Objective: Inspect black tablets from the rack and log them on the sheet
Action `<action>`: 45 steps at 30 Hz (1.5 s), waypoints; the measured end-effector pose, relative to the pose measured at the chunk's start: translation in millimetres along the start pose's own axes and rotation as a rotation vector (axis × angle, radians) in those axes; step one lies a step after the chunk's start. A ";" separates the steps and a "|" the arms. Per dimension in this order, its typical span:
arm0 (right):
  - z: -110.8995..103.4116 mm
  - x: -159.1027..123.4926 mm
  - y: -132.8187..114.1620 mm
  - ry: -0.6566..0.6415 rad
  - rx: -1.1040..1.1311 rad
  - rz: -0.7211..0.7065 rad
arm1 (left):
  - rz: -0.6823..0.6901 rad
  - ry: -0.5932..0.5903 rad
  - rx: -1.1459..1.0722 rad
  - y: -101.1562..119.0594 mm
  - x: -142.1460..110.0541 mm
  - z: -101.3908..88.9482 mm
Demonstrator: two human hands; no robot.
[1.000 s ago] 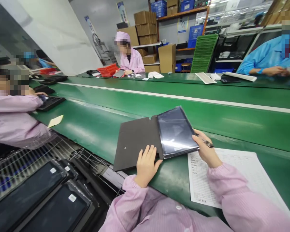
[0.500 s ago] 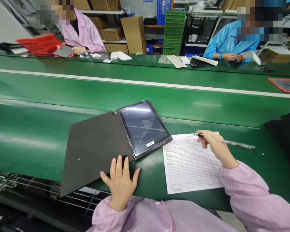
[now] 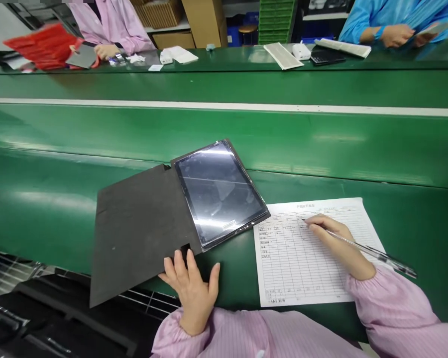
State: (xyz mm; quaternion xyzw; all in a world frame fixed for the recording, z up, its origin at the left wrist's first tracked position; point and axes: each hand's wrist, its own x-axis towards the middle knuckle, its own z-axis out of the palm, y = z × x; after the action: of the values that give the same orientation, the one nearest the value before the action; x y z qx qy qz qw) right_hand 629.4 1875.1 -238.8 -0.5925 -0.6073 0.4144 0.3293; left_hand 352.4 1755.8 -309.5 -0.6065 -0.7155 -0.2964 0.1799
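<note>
Between the fingers of my right hand (image 3: 334,238) is a clear-barrelled pen (image 3: 381,256), its tip over the upper part of a printed form (image 3: 283,278) with a grid of rows. My left hand (image 3: 194,288) lies with fingers spread at the lower edge of a black folding cover (image 3: 142,233), fingertips touching it near the fold. On the cover's right half rests a tablet (image 3: 220,191) with a dark, reflective screen. The form lies just right of the tablet, close to its lower right corner.
Across the green bench (image 3: 59,174), a person in pink (image 3: 112,25) handles a grey flat piece beside a red stack (image 3: 43,44). Another in blue (image 3: 414,20) sits opposite at right. A wire rack (image 3: 7,271) with black items is below left.
The view has tilted down. My right hand has turned the pen and brought its tip down toward the form. My left hand stays by the cover's lower edge.
</note>
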 end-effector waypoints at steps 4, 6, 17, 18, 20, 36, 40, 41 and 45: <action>2.3 -0.7 5.0 0.035 -0.051 -0.006 | -0.008 -0.014 0.004 -0.6 -0.5 -0.7; 4.0 -0.2 7.8 0.089 -0.066 -0.007 | -0.003 -0.014 -0.002 -1.0 -0.7 -0.9; 11.1 0.3 12.7 0.190 -0.140 -0.156 | 0.043 0.008 -0.033 -6.2 -1.6 1.8; 11.3 0.1 12.6 0.188 -0.141 -0.165 | 0.043 0.008 -0.031 -6.2 -1.8 1.9; 11.6 -0.2 12.5 0.184 -0.144 -0.178 | 0.041 0.008 -0.024 -6.0 -2.0 1.9; 13.7 -1.3 13.5 0.160 -0.167 -0.095 | 0.031 0.001 -0.021 -3.3 -0.5 -1.4; 12.6 0.0 13.5 0.178 -0.127 -0.061 | 0.047 0.003 -0.015 -5.5 0.4 -0.8; 11.6 0.4 13.6 0.184 -0.110 -0.051 | 0.051 0.008 -0.014 -5.7 1.0 -0.3; 5.8 -0.4 10.6 0.241 -0.016 -0.037 | 0.028 0.012 0.004 -2.5 1.0 1.0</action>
State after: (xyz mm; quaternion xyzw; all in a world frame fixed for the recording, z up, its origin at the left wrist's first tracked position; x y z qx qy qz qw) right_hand 629.0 1873.5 -250.8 -0.6294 -0.5774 0.3292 0.4026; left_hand 349.8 1757.0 -310.1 -0.6141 -0.7065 -0.2962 0.1897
